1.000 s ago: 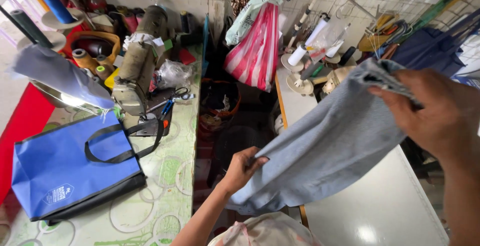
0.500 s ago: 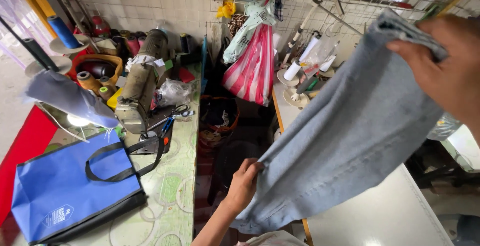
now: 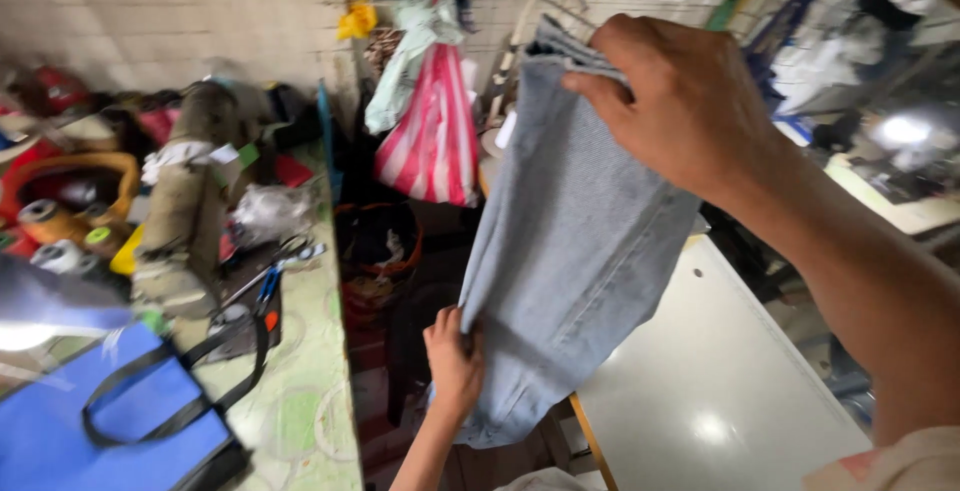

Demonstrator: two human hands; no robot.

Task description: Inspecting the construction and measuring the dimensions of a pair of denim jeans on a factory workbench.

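Note:
A light blue denim garment (image 3: 570, 251) hangs nearly upright in front of me. My right hand (image 3: 680, 111) grips its top edge, high and right of the middle. Lower down, my left hand (image 3: 455, 366) pinches the garment's left edge near its bottom. The cloth is stretched between the two hands above the gap between the two tables.
A white table (image 3: 720, 391) lies at the lower right. On the left, a green patterned table (image 3: 300, 411) carries a blue bag with black handles (image 3: 110, 431), scissors (image 3: 275, 276), thread spools (image 3: 55, 231) and a sewing machine (image 3: 190, 201). A pink striped bag (image 3: 430, 141) hangs behind.
My right hand has lifted the top of the denim and swung it left, so the cloth now hangs steeper. My left hand has stayed on the lower edge.

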